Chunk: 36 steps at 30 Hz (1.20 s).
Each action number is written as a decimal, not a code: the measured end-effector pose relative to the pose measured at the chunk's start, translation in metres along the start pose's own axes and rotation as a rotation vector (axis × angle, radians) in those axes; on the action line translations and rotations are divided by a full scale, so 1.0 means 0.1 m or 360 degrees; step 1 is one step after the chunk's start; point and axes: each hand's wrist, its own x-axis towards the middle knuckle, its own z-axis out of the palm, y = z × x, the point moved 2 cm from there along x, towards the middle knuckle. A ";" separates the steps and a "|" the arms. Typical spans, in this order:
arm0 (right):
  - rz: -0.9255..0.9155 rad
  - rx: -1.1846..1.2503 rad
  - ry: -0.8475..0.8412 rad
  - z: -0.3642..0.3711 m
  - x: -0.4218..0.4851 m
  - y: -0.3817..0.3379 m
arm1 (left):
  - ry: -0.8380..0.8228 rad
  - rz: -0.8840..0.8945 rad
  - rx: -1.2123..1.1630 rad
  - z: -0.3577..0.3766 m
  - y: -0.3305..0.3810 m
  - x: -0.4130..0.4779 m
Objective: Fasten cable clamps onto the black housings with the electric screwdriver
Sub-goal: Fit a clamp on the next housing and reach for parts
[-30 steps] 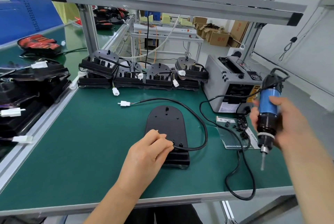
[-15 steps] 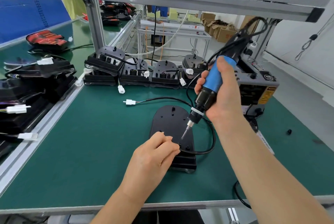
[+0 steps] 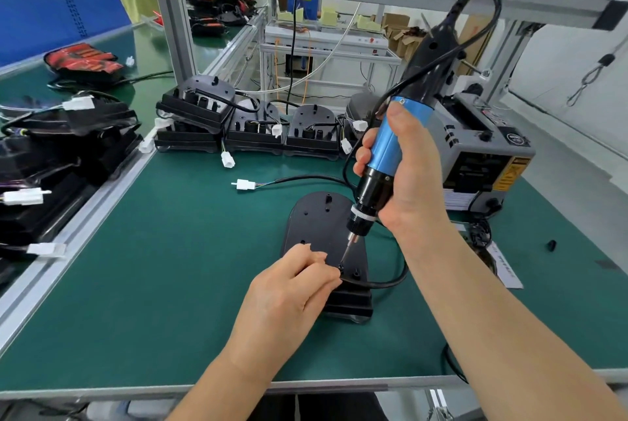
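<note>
Green matting covers the counter [image 3: 170,284], and the black housing [image 3: 316,223] lies flat on it near the front edge. The left hand [image 3: 289,291] rests on the housing's near end, its curled fingers pinching the small cable clamp [image 3: 341,267] where the black cable [image 3: 390,281] crosses. The right hand [image 3: 404,182] is wrapped tight round the blue electric screwdriver [image 3: 384,152], which tilts slightly, its bit down on the clamp just beside the left fingertips. The right forearm hides part of the cable's loop. The cable ends at a white connector [image 3: 244,184] beyond the housing. A row of housings [image 3: 251,128] lines the back edge, a grey machine [image 3: 475,145] stands behind the screwdriver, and a loose black part [image 3: 550,244] lies far right.
</note>
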 end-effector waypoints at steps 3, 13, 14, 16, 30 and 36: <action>0.0000 0.0012 -0.0020 0.01 0.00 -0.01 | 0.0001 0.0006 0.0004 0.00 0.00 0.00; 0.0001 -0.0031 -0.0081 0.03 0.00 0.02 | 0.0010 0.0024 0.0003 0.01 0.00 0.00; 0.0004 -0.0033 -0.0088 0.03 0.00 0.02 | 0.0012 0.0025 0.0002 0.01 0.00 0.00; 0.0009 -0.0043 -0.0105 0.04 0.00 0.03 | 0.0014 0.0027 0.0000 0.01 0.00 0.00; -0.0057 -0.0168 -0.0190 0.14 -0.05 0.07 | -0.0002 0.0011 0.0040 0.00 0.02 0.00; -0.0048 -0.0190 -0.0250 0.15 -0.06 0.08 | -0.0013 0.0000 0.0031 0.00 0.02 0.00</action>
